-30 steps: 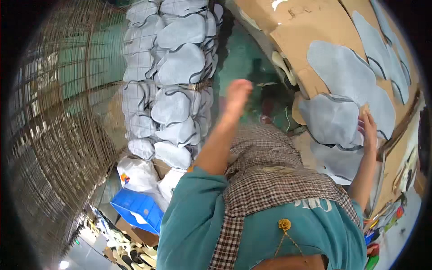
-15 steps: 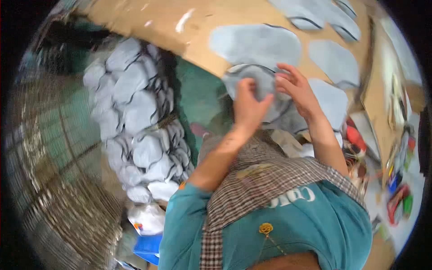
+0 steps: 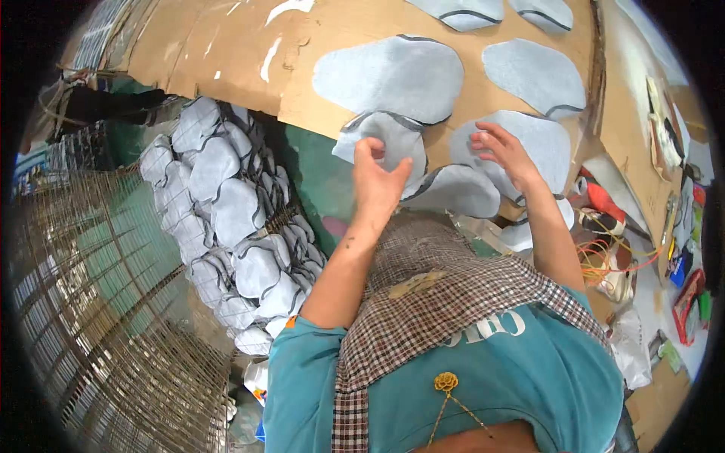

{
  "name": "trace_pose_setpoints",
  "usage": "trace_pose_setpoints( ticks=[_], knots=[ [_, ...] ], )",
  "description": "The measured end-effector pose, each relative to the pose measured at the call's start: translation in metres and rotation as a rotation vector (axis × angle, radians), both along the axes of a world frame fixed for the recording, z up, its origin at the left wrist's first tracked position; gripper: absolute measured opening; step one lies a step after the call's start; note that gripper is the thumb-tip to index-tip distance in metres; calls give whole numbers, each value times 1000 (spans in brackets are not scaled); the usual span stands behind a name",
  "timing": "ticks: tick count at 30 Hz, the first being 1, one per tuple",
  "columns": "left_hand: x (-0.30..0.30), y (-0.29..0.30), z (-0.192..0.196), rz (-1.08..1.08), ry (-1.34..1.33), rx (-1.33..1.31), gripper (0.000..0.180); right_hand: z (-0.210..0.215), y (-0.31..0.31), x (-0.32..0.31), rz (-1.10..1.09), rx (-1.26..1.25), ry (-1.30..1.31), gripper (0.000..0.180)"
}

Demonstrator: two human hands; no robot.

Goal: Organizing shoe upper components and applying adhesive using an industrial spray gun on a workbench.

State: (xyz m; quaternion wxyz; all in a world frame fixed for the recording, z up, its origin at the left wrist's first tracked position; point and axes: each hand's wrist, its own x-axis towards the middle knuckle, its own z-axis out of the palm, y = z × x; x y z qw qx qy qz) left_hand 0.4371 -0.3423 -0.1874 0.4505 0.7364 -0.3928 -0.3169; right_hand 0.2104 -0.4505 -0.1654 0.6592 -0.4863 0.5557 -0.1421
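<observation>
My left hand [image 3: 379,180] curls its thumb and fingers around a grey, rounded fabric piece [image 3: 396,134] with a black-bound edge, at the near edge of the cardboard-covered table [image 3: 302,57]. The fingertips partly hide the grip. To the right, my right hand [image 3: 507,155] has its fingers apart, slightly bent and holding nothing. It is over another grey piece [image 3: 540,143] lying on the cardboard. Closer to my apron, a curved grey piece with a black edge [image 3: 461,190] lies between the two hands. A larger grey piece [image 3: 389,75] lies flat beyond my left hand.
More black-edged grey pieces [image 3: 536,72] lie on the table's far right. Left of me, several similar pieces are stacked in a tall heap [image 3: 238,208] beside a wire mesh frame [image 3: 113,264]. Orange cords [image 3: 596,257] and a red item [image 3: 603,200] sit at the right.
My right hand has moved right, away from the fabric piece at my left hand. My left hand stays at that piece. The whole view has shifted a little, and less blurred now.
</observation>
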Motion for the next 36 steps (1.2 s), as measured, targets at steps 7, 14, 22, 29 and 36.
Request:
trace_pose_setpoints(
  ticks=[7, 14, 22, 29, 36],
  knots=[
    [6, 7, 9, -33, -234, -38, 38, -9, -32, 43, -178, 261, -147, 42],
    [3, 19, 14, -71, -309, 295, 36, -23, -22, 102, -281, 88, -280, 37],
    [-17, 51, -6, 244, 282, 91, 73, 24, 8, 156, -293, -123, -427, 35],
    [27, 71, -12, 520, 66, 6, 68, 64, 45, 226, -99, -125, -635, 29],
    [155, 145, 9, 567, 559, -171, 67, 86, 79, 361, 259, -72, -594, 24]
  ],
)
